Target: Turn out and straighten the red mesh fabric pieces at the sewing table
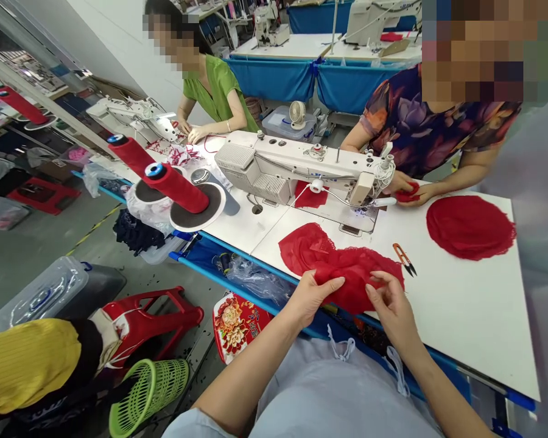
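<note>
Red lace fabric lies at the front edge of the white table, partly hanging toward my lap. My left hand grips its near left part, the thumb lying on top and the fingers beneath. On the right side, my right hand pinches the same fabric between thumb and fingers. Just right of the fabric are small orange-handled thread snips. A flat pile of red fabric rests farther right on the table.
Beyond the fabric stands a white sewing machine, with large red thread cones to its left. Across the table a person's hands hold red cloth. Another person in green works farther left. Below left are a red stool and green basket.
</note>
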